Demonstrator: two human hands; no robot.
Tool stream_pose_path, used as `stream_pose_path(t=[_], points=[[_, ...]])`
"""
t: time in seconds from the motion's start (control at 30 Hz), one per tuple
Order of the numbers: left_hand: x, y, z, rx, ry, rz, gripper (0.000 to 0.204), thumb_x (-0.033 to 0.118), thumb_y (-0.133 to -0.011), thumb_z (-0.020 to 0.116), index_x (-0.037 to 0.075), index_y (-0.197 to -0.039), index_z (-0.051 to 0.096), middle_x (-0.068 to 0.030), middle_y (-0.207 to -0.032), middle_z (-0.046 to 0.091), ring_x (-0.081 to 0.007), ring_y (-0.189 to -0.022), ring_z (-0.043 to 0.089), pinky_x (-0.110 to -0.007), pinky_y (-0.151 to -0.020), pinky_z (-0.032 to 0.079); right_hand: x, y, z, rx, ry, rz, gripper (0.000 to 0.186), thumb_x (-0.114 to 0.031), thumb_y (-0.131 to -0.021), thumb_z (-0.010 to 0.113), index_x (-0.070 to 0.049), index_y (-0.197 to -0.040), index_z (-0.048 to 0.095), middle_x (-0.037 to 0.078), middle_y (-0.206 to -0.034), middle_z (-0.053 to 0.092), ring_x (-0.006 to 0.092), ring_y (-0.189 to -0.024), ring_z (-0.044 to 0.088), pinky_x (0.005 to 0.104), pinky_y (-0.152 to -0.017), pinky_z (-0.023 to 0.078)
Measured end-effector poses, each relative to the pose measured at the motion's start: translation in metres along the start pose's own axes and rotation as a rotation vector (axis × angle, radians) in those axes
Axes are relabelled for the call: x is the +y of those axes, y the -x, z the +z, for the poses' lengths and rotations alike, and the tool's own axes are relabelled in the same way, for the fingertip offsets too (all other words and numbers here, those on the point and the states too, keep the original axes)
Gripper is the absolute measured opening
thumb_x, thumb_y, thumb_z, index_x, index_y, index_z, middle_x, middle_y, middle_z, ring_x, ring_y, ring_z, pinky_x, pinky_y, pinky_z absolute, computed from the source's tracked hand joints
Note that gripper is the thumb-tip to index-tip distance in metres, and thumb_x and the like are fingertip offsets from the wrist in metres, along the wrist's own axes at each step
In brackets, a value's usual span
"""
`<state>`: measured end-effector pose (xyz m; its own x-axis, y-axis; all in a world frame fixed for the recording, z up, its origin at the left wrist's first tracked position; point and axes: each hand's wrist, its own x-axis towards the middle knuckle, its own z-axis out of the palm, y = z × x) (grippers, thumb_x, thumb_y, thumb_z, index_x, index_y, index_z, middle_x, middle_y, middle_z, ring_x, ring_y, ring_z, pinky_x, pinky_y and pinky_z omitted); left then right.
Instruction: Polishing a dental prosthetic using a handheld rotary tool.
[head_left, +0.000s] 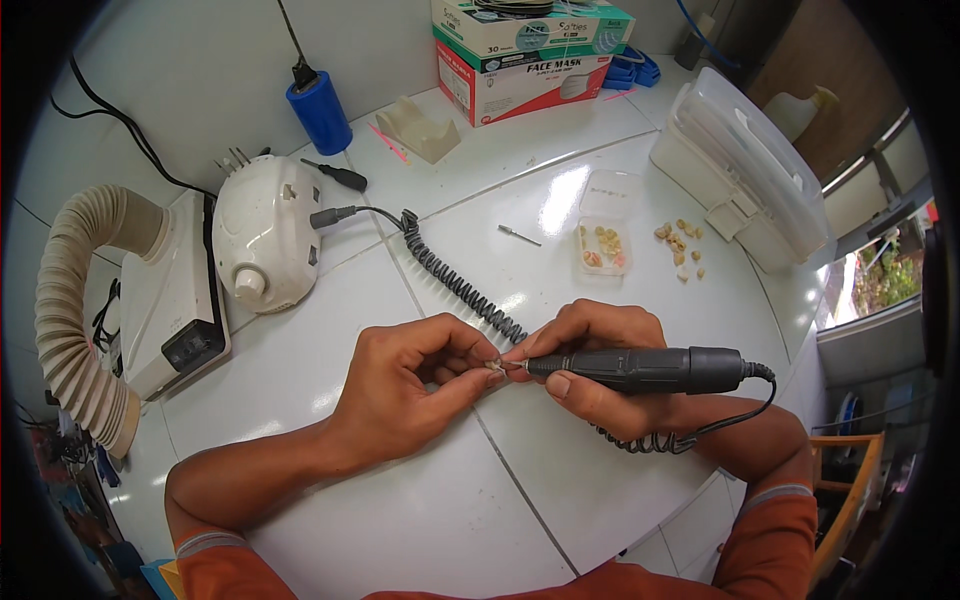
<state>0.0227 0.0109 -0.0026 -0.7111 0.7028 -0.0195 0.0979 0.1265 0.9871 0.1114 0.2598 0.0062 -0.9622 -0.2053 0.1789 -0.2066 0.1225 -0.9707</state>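
Observation:
Between the thumb and fingers of my left hand (395,380) is pinched a small pale, tooth-like piece (495,367). My right hand (605,325) is closed around a black rotary handpiece (650,370), which lies almost level and points left. Its thin metal tip meets or nearly meets the pale piece; the fingers hide the exact contact. From the handpiece's rear a coiled black cord (460,285) loops under my right wrist and shows again beyond my hands, running to a white control unit (265,235) with a knob.
Right of centre lie a small clear lidded box (603,265) of yellowish pieces and several loose ones (683,240). A metal bur (519,235) lies nearby. Left stands a white machine with a ribbed hose (75,290); behind are a blue cylinder (320,110), mask boxes (530,85) and a plastic case (740,170).

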Motion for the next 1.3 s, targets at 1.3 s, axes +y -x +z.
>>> stream_pose_path(t=[1.3], points=[[0.009,0.001,-0.002,-0.012,-0.020,-0.076,0.011,0.001,-0.095,0.080,-0.004,-0.102,0.072,-0.0068,-0.094,0.080,-0.0077,-0.083,0.075,-0.023,-0.075,0.060,0.001,0.000,-0.002,-0.090,0.071,-0.043,0.024,-0.008,-0.095,0.067,0.007,-0.114,0.065,0.030,-0.119,0.077,0.0313,-0.109,0.079,0.0437,-0.100,0.063]])
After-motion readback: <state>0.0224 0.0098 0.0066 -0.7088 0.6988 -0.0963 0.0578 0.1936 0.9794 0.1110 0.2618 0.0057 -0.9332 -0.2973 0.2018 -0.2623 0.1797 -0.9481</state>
